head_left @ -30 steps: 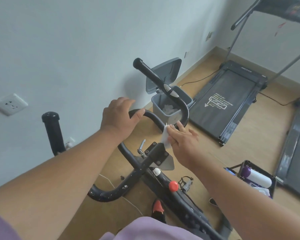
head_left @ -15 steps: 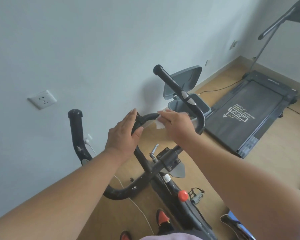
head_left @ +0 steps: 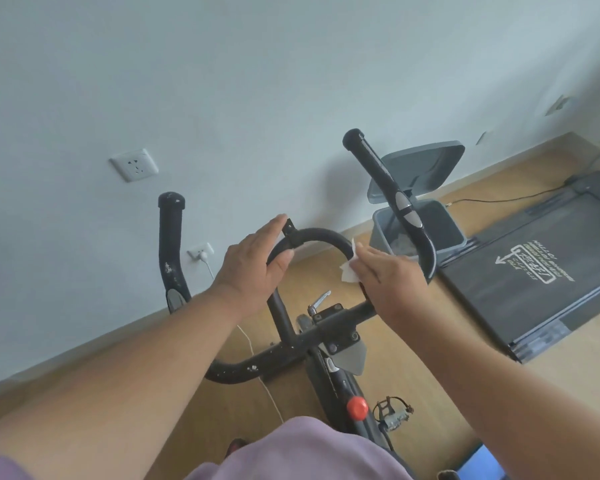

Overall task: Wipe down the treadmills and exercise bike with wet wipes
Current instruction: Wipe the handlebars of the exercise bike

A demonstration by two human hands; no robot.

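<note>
The black exercise bike handlebar (head_left: 317,235) curves in a loop in front of me, with two upright grips at left and right. My left hand (head_left: 253,271) rests on the left side of the loop, fingers straight on top and thumb under the bar. My right hand (head_left: 388,278) presses a white wet wipe (head_left: 349,268) against the right side of the loop. A red knob (head_left: 356,407) sits on the bike frame below. A black treadmill (head_left: 534,271) lies flat on the floor at the right.
A grey bin (head_left: 426,223) with its lid up stands by the wall behind the right grip, with wipes inside. A wall socket (head_left: 134,165) and a plugged-in white cable (head_left: 201,252) are at the left. The floor is wooden. A blue object (head_left: 478,462) lies at bottom right.
My right hand with the wipe has slid from the top of the loop down its right side. The view has shifted left. My left hand stays on the loop.
</note>
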